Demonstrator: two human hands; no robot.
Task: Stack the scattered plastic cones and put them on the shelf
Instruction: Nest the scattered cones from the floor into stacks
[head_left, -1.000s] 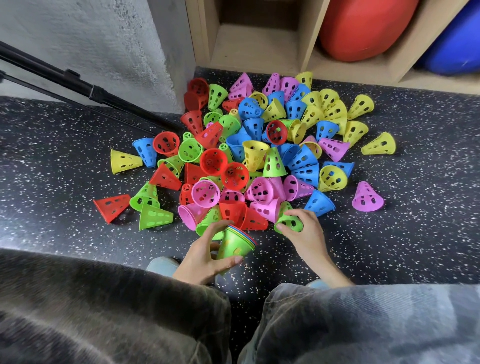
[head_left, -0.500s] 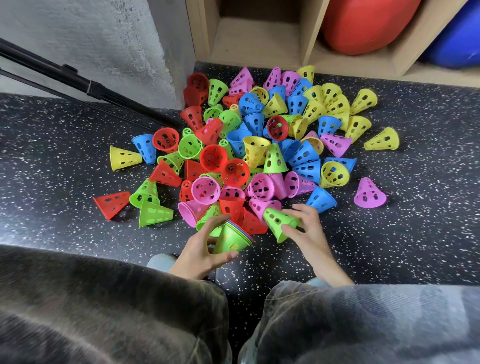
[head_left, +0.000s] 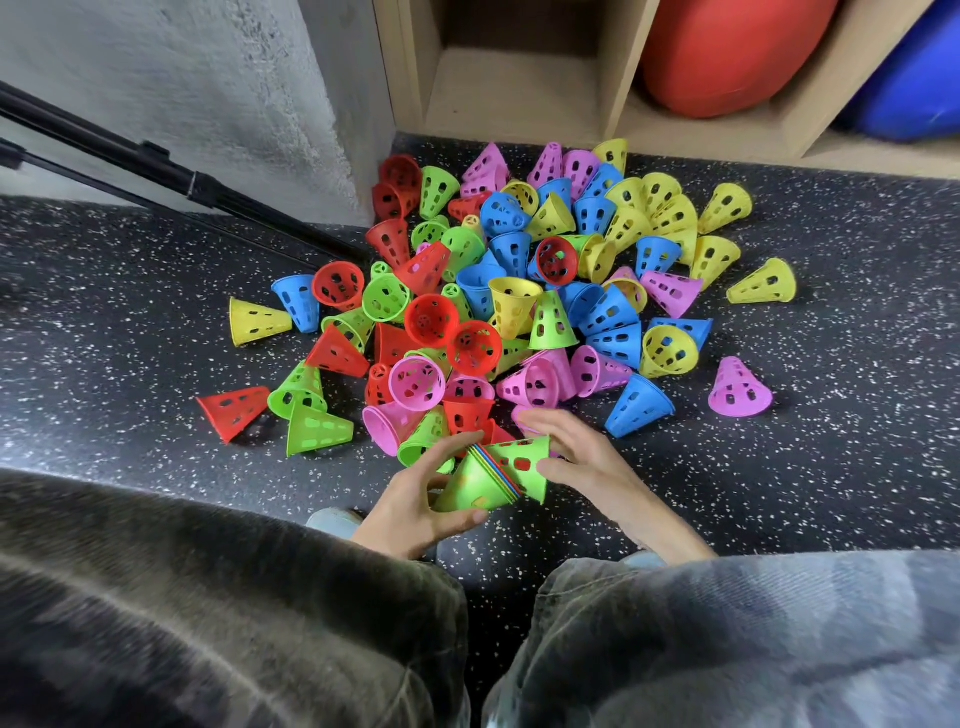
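The green cone (head_left: 522, 464) has come from the pile to the stack (head_left: 475, 486); right hand (head_left: 576, 457) grasps it, left hand (head_left: 415, 499) grips the stack; next, seat it

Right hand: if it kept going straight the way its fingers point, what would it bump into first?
The right hand points up-left across the green cone it is fitting into the stack. Going on, it would probably meet the red cone at the pile's edge, though depth is unclear.
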